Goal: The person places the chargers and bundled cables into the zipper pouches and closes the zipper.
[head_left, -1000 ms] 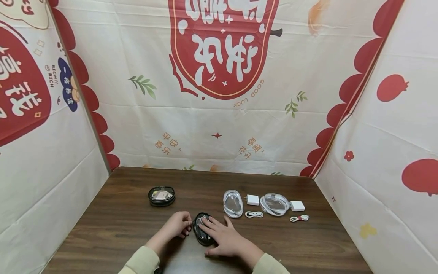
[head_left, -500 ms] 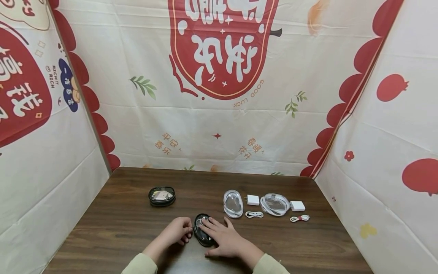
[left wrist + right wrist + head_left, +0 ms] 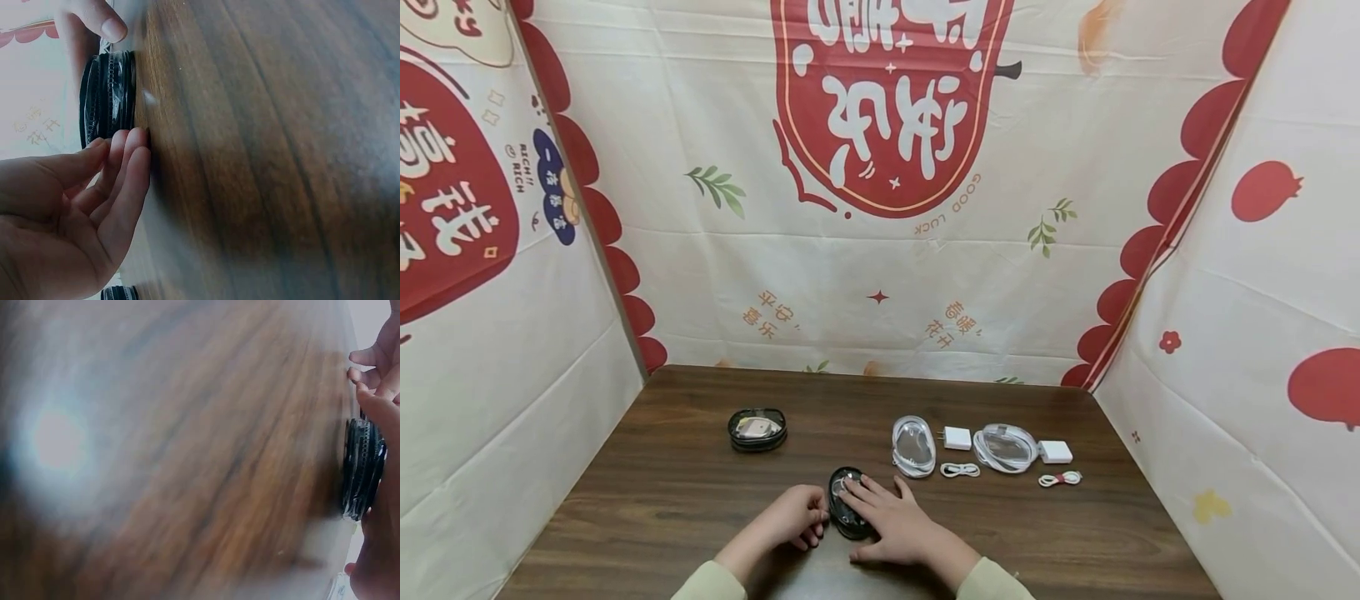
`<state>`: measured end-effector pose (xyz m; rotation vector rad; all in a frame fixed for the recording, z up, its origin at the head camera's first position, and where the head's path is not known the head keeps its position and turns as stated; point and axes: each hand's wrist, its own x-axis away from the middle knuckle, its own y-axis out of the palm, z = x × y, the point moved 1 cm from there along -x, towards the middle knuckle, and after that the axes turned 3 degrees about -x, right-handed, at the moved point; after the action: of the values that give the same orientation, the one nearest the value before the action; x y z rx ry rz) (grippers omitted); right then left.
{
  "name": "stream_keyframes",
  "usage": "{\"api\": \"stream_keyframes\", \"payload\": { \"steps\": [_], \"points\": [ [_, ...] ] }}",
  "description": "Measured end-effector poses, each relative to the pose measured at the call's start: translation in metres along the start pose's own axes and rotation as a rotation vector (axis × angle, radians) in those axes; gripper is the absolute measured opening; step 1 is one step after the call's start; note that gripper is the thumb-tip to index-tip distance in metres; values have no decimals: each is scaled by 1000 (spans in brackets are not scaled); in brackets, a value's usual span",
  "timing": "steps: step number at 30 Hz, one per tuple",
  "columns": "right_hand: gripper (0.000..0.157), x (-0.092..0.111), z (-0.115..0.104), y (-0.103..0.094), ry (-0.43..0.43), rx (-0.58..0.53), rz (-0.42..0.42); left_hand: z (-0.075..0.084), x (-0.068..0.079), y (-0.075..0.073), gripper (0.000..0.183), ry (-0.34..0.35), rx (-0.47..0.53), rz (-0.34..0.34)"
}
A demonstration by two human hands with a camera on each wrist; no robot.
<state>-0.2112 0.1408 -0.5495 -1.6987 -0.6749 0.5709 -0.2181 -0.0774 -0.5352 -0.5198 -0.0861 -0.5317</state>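
Observation:
A small oval black-trimmed zip pouch (image 3: 842, 510) with a clear top lies on the table between both hands. My right hand (image 3: 891, 521) rests on it with fingers spread and straight, covering its right part. At its left edge, my left hand (image 3: 797, 515) has thumb and fingertips brought together by the zip. The left wrist view shows those fingertips against the pouch's zipped side (image 3: 112, 94); what exactly they pinch is hidden. In the right wrist view the pouch (image 3: 362, 469) stands beneath the right hand (image 3: 381, 544). Its contents are hard to make out.
Farther left lies a second black-trimmed pouch (image 3: 757, 429) with a pale item inside. On the right are two clear white-edged pouches (image 3: 913, 447), two white charger plugs (image 3: 957, 438) and two bundled white cables (image 3: 960, 470). Printed cloth walls (image 3: 880, 250) enclose the table.
My left hand has slid toward the near side along the pouch's left edge, fingertips staying by the zip. My right hand has kept its place on the pouch.

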Motion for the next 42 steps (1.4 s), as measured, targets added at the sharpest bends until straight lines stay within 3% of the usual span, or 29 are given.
{"api": "stream_keyframes", "payload": {
  "steps": [15, 24, 31, 42],
  "points": [
    [76, 13, -3, -5, 53, 86, 33, -4, -16, -10, 14, -24, -65, 120],
    [70, 13, -6, -16, 6, 55, 57, -4, -32, -11, 13, 19, -89, 161],
    [73, 9, 0, -12, 18, -15, 5, -6, -37, -10, 13, 46, -77, 146],
    [76, 9, 3, -5, 20, 8, 12, -6, -30, -14, 15, 101, -98, 116]
  ]
}}
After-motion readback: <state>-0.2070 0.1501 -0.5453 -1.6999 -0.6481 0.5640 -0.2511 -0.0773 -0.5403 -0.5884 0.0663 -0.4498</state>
